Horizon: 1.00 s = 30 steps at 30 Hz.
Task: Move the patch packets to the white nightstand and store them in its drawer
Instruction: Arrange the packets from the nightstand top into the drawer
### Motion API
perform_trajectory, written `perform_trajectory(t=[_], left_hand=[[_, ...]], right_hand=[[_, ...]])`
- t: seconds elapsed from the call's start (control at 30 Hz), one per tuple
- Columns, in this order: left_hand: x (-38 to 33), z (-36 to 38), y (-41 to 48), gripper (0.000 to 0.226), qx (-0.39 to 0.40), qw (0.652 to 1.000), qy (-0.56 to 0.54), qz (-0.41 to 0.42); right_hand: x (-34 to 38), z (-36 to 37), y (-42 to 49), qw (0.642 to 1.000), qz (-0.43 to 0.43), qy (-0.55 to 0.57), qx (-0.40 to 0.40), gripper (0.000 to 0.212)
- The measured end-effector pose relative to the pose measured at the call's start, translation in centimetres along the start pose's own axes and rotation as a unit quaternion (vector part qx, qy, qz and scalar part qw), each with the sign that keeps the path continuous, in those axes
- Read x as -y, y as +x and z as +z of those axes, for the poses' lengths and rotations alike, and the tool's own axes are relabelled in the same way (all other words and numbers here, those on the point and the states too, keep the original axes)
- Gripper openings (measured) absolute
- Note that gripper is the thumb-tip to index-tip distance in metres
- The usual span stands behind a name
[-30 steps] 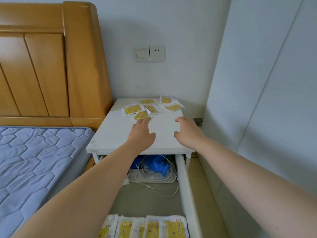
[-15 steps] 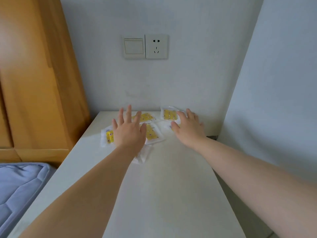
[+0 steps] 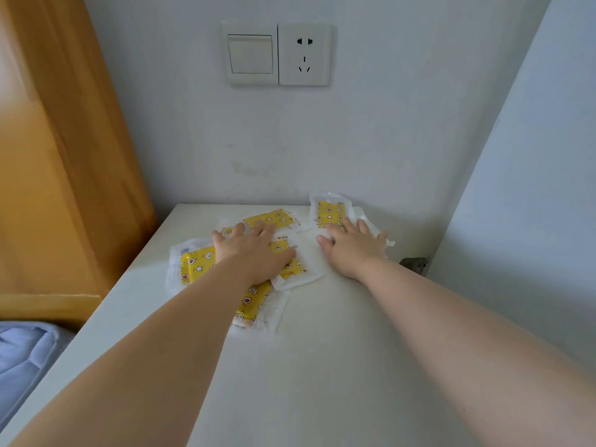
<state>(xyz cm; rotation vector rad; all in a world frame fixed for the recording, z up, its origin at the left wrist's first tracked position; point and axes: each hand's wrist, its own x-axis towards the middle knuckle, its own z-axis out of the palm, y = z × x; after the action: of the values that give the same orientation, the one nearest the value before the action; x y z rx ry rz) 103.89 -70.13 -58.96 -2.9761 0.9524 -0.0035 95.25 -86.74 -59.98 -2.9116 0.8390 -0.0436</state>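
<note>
Grip spread flat: left hand (image 3: 254, 253) and right hand (image 3: 353, 253) press yellow-printed white patch packets (image 3: 196, 264), centre frame, on white nightstand bench (image 3: 322, 366).

White nightstand (image 3: 322, 366) top bears patch packets (image 3: 196, 264) (yellow, overlapping).

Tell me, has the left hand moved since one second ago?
Yes. The left hand went forward across the nightstand toward the wall and lies flat on the patch packets.
</note>
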Motion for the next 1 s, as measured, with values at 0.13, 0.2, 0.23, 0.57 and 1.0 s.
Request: perform_trajectory(t=[0.13,0.2,0.23,0.57,1.0], left_hand=[[-0.3,0.2,-0.6,0.07,-0.024,1.0,-0.009,0.005],[-0.7,0.2,-1.5,0.07,-0.025,1.0,-0.01,0.01],[-1.0,0.3,-2.0,0.07,-0.026,1.0,-0.01,0.014],[-2.3,0.8,-10.5,0.07,-0.043,0.999,-0.022,0.009],[0.4,0.5,-25.3,0.054,-0.081,0.992,-0.083,0.04]], right_hand=[[0.1,0.2,-0.5,0.999,-0.022,0.029,-0.035,0.047],[0.3,0.2,-1.3,0.997,-0.032,0.042,-0.048,0.044],[0.4,0.2,-1.8,0.997,-0.036,0.053,-0.053,0.044],[1.6,0.6,-10.3,0.985,-0.041,0.142,-0.091,0.045],[2.0,0.4,-26.2,0.918,0.014,0.269,-0.292,0.029]])
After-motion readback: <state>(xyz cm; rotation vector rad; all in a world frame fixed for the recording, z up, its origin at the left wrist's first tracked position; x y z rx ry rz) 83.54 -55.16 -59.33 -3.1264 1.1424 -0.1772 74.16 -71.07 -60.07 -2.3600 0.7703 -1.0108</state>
